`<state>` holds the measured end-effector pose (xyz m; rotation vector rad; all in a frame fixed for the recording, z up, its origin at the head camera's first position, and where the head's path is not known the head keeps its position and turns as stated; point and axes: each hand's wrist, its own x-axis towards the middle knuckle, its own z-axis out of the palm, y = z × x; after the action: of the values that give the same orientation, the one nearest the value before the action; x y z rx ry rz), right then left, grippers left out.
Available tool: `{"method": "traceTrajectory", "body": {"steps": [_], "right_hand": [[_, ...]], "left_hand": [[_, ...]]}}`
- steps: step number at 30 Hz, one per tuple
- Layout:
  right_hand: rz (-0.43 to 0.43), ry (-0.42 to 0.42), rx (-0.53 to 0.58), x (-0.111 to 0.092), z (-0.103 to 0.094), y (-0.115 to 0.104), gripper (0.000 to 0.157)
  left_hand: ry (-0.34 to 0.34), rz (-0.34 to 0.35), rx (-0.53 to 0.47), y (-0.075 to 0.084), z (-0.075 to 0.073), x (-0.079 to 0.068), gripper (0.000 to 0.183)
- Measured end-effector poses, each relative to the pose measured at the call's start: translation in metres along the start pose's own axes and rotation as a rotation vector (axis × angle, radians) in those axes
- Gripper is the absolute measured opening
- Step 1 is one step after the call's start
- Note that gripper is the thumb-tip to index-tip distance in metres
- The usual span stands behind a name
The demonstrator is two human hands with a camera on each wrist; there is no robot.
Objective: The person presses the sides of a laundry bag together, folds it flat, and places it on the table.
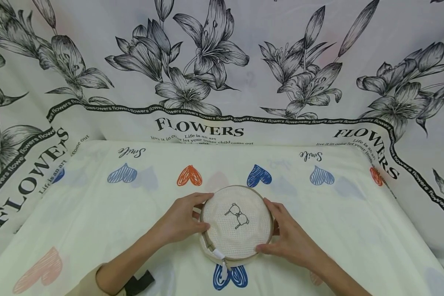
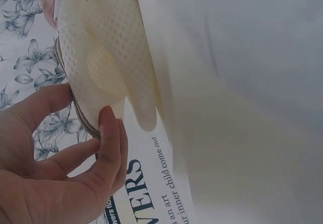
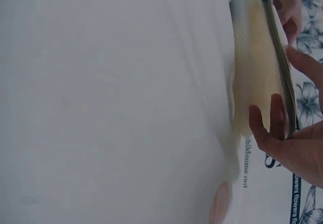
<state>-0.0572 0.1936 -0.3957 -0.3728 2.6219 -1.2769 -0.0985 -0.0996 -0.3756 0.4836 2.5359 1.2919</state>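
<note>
Between my two hands is a round white mesh laundry bag (image 1: 238,242) with a zipper around its rim and a dark line drawing on its top face. My left hand (image 1: 179,220) grips its left rim, thumb on the near side. On the opposite side my right hand (image 1: 292,236) holds the rim, with the thumb at the lower right edge. A zipper pull (image 1: 224,269) hangs from the near edge beside a white tag (image 1: 218,253). In the left wrist view, fingers (image 2: 108,138) press the honeycomb mesh underside (image 2: 116,37). The right wrist view shows fingers curled under the bag (image 3: 245,72).
A pale cloth (image 1: 126,230) printed with hearts covers the table. Behind it hangs a white curtain (image 1: 255,90) with black flower drawings, which also wraps around both sides. A black strap piece (image 1: 140,283) lies by the left sleeve (image 1: 90,283).
</note>
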Motion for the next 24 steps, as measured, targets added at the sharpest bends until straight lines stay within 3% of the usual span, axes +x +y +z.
{"method": "traceTrajectory", "body": {"steps": [10, 24], "right_hand": [[-0.021, -0.006, -0.021, -0.0022, -0.0006, 0.0018, 0.109], [0.012, -0.013, -0.088, -0.0018, 0.0033, 0.0051, 0.111]], "left_hand": [[-0.022, 0.053, 0.065, -0.0032, 0.0011, 0.0049, 0.071], [-0.080, 0.042, 0.017, -0.0063, 0.0016, 0.0049, 0.071]]}}
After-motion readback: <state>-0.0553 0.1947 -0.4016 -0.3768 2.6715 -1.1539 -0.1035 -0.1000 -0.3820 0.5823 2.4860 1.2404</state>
